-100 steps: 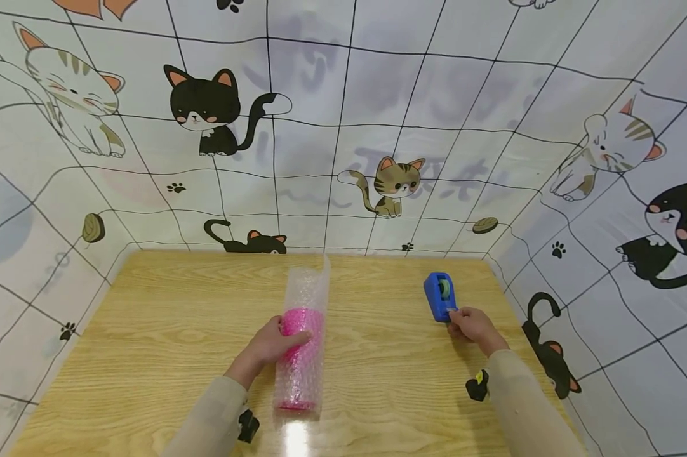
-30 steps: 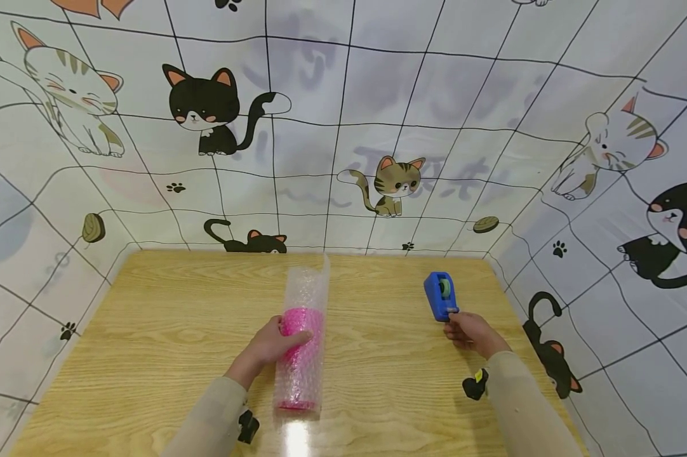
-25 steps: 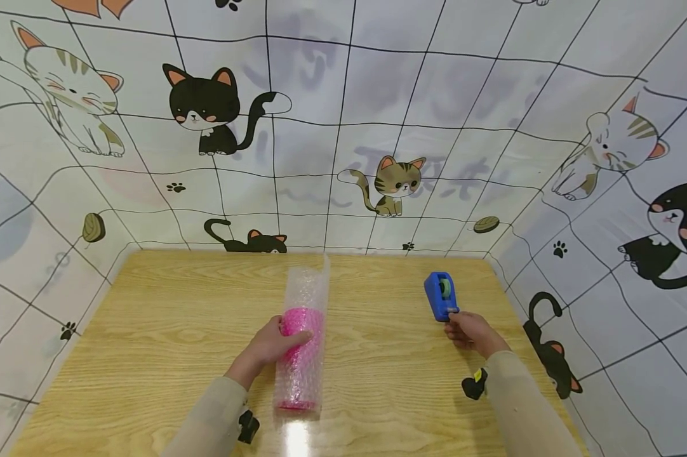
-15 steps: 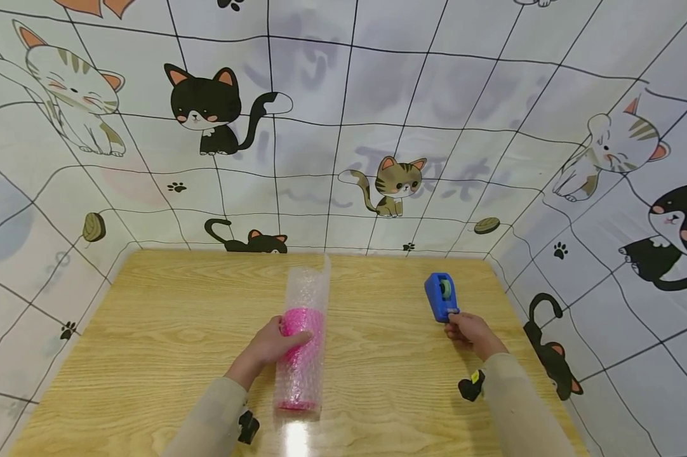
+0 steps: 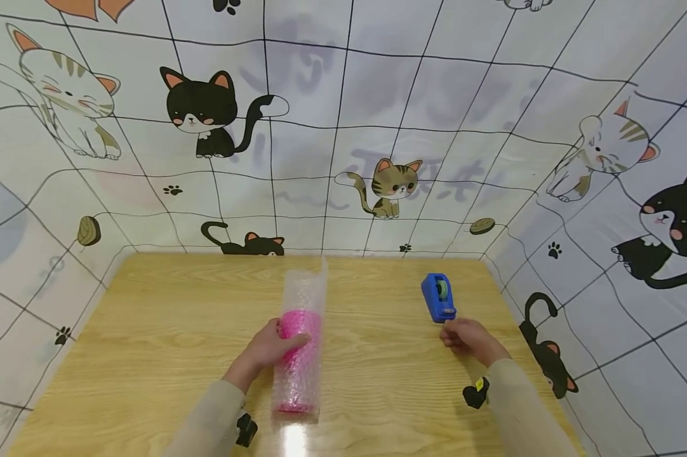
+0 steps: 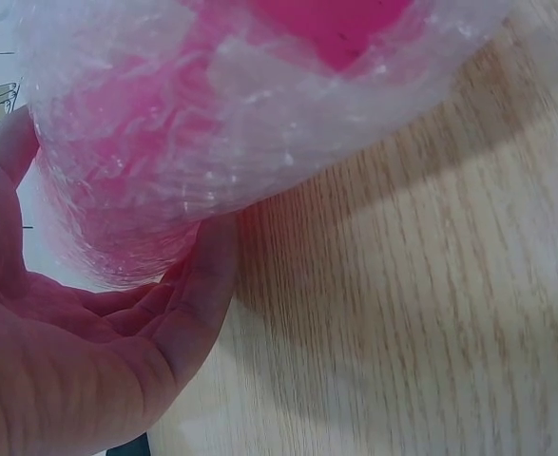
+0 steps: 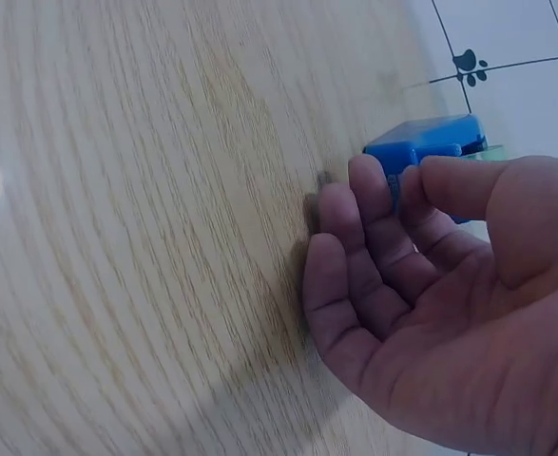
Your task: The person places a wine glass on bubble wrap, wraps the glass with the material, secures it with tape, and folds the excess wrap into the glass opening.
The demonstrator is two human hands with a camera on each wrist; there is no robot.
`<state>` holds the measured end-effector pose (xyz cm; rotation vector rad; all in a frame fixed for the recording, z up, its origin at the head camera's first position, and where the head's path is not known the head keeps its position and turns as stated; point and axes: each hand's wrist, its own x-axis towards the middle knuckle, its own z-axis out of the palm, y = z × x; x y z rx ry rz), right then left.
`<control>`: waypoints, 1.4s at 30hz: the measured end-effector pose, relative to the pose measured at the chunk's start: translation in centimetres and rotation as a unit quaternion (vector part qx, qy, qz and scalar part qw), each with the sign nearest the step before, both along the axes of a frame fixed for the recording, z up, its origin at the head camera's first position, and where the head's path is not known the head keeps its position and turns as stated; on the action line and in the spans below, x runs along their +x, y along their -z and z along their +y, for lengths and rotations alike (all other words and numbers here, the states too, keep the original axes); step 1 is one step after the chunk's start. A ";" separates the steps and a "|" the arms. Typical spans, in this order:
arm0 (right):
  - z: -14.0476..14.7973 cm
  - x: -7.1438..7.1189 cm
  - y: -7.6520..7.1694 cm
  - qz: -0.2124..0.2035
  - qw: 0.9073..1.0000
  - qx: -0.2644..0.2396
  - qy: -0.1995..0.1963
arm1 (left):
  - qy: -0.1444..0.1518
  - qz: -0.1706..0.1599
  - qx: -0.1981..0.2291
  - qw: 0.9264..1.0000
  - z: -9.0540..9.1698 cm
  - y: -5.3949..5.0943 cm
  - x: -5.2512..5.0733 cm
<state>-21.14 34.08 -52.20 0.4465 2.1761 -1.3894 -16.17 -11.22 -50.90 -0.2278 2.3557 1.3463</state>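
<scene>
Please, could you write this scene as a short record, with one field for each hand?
Left hand: grips the bubble-wrapped pink item on the table
Right hand: curled, at the near end of the blue tape dispenser; whether it pinches tape cannot be seen
Tape roll: pale green, inside the dispenser
Table: wood-grain
Backdrop: white, grid lines, cartoon cats

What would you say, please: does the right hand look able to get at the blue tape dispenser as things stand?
Probably yes: the right hand is close by the near end of the blue tape dispenser, and I see nothing standing between them.
</scene>
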 end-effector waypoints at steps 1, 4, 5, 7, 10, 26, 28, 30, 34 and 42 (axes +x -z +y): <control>0.0 0.1 -0.1 0.000 1.000 0.002 -0.006 | 0.002 0.001 0.000 1.000 0.0 0.0 0.0; -0.2 0.4 -0.3 0.004 1.000 0.008 -0.021 | 0.003 0.003 -0.001 1.000 0.1 -0.1 0.0; -0.2 0.5 -0.3 0.007 1.000 0.010 -0.025 | 0.004 0.004 -0.002 1.000 0.0 -0.1 0.0; -0.3 0.6 -0.4 0.011 0.999 0.011 -0.032 | 0.004 0.004 -0.004 1.000 0.0 -0.2 0.0; -0.4 0.6 -0.4 0.019 0.999 0.011 -0.045 | 0.004 0.002 -0.006 1.000 0.0 -0.2 0.1; -3.4 0.9 -0.9 0.130 0.979 0.052 -0.149 | 0.004 0.006 -0.009 1.000 0.1 -0.1 0.1; -4.2 0.8 -1.1 0.140 0.975 0.050 -0.166 | 0.004 0.008 -0.009 1.000 0.2 -0.1 0.2; -4.9 0.7 -1.2 0.150 0.970 0.045 -0.184 | 0.004 0.010 -0.011 1.000 0.2 0.0 0.2; -6.4 0.6 -1.5 0.169 0.960 0.032 -0.222 | 0.005 0.010 -0.013 1.000 0.2 0.0 0.2; -9.0 0.5 -1.9 0.194 0.946 0.025 -0.259 | 0.003 0.008 -0.013 1.000 0.2 -0.1 0.2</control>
